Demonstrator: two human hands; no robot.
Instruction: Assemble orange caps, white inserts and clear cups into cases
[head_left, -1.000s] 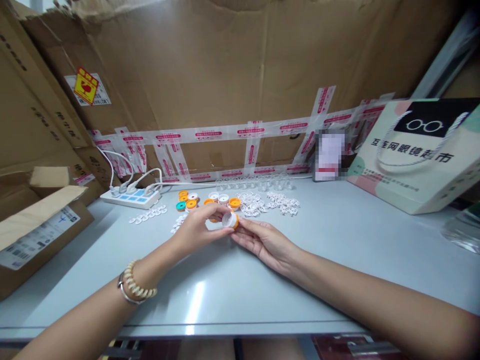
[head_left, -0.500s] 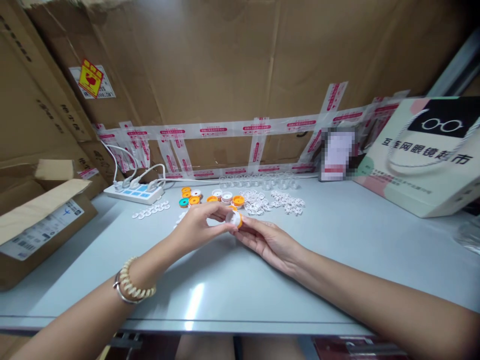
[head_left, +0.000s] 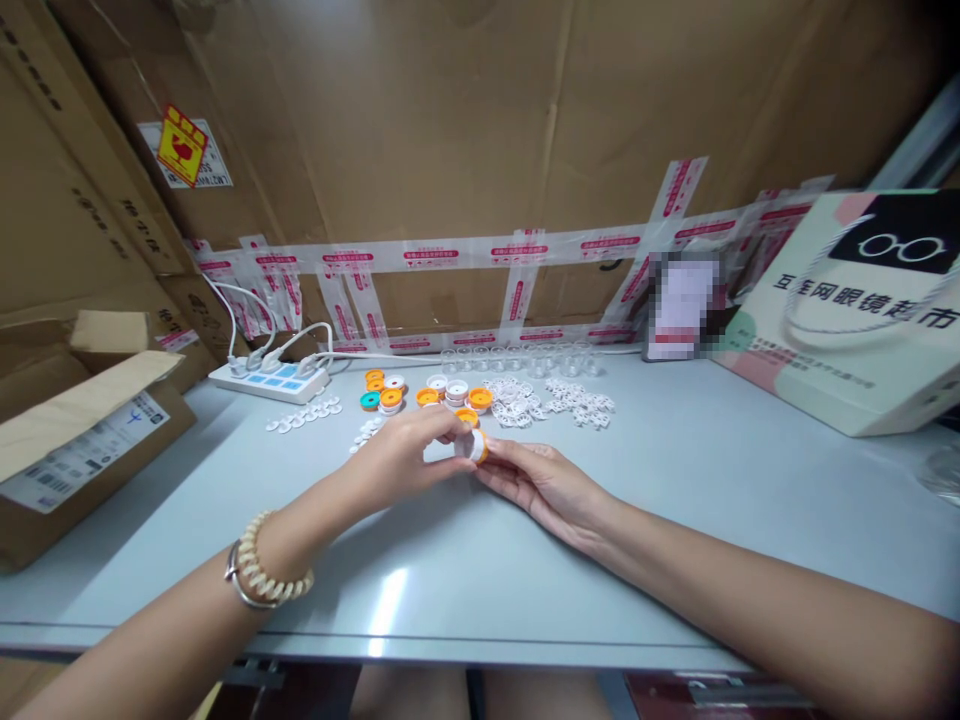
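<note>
Currently I have left hand (head_left: 409, 452) and right hand (head_left: 546, 487) both in a pinching grip on one white-and-orange piece (head_left: 478, 446) over the worktop (head_left: 465, 590), loose orange pieces (head_left: 481, 400) just beyond.

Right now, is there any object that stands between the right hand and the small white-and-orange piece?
Nothing visible does. The right hand holds the white-and-orange piece at its orange side; the left hand grips its white side. The round parts lie beyond the hands.
</note>
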